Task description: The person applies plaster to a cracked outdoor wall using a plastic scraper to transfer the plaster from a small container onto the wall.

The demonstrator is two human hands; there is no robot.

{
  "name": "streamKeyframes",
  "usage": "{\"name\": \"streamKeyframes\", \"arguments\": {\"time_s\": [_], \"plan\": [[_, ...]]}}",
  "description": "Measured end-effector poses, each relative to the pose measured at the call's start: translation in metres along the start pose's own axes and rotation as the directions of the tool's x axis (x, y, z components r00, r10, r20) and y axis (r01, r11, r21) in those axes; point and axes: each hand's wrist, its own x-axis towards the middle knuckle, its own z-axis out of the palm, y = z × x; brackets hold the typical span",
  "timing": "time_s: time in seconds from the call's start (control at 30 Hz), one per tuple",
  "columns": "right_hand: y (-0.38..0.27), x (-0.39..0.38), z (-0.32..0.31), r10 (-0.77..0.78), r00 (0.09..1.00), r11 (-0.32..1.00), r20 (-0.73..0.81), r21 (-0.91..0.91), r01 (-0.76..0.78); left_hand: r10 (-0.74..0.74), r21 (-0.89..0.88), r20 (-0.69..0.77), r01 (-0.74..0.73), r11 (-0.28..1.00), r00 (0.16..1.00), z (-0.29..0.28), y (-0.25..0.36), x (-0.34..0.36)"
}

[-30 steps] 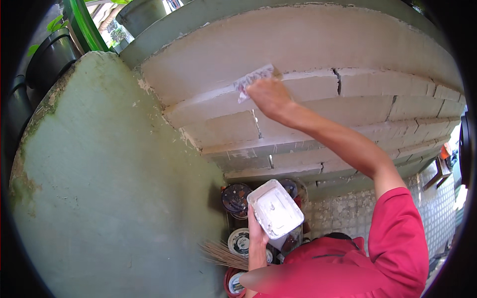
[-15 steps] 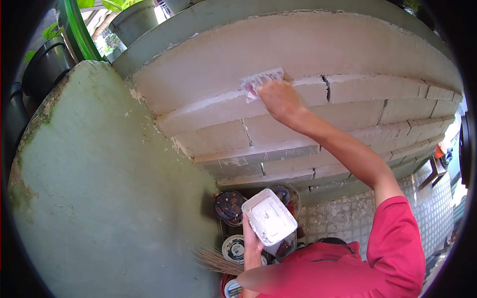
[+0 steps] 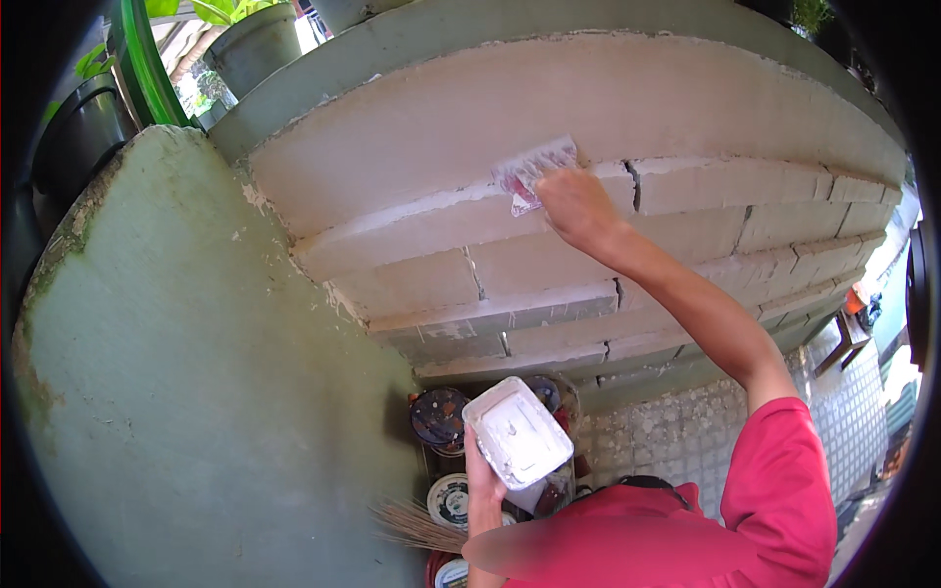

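Observation:
My right hand [image 3: 580, 211] is closed round a wide putty scraper [image 3: 534, 169], its blade smeared with white and a reddish part showing near my fingers. The scraper rests against the pale wall [image 3: 421, 127], over the ledge of a horizontal joint that carries a white streak to the left. Low in front of me, my left hand [image 3: 482, 472] grips a white rectangular plastic tub [image 3: 518, 433] by its left side. The tub tilts toward me, and white paste coats its inside and bottom.
A green side wall [image 3: 216, 363] stands at the left. Below the tub are a dark paint-spotted bucket [image 3: 438, 416], a lidded pail [image 3: 453, 500] and a bundle of thin sticks [image 3: 421, 522]. Potted plants [image 3: 253, 49] line the top. A stool [image 3: 845, 341] stands far right on tiled floor.
The scraper and my right hand have shifted slightly right along the joint. In the picture, the tub and my left hand sit a little further left, as does the whole scene.

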Motion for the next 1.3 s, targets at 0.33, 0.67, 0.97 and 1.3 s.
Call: {"name": "streamKeyframes", "arguments": {"time_s": [0.33, 0.67, 0.97, 1.3], "plan": [[0.064, 0.047, -0.035, -0.038, 0.934, 0.976, -0.355, -0.215, -0.042, -0.027, 0.035, 0.007, 0.026, 0.999, 1.000, 0.043, -0.021, 0.011], [0.037, -0.039, -0.060, 0.138, 0.981, 0.985, 0.135, -0.124, -0.122, -0.040, -0.006, 0.027, 0.040, 0.999, 0.999, 0.043, -0.029, -0.043], [0.053, -0.029, -0.069, 0.117, 0.980, 0.993, -0.160, 0.001, -0.119, -0.018, 0.050, 0.037, 0.016, 0.999, 0.999, 0.049, -0.061, -0.065], [-0.081, -0.226, -0.023, 0.547, 0.777, 0.281, 0.313, 0.805, -0.522, 0.086, -0.059, 0.165, -0.077, 0.995, 0.982, -0.010, -0.103, 0.054]]}}
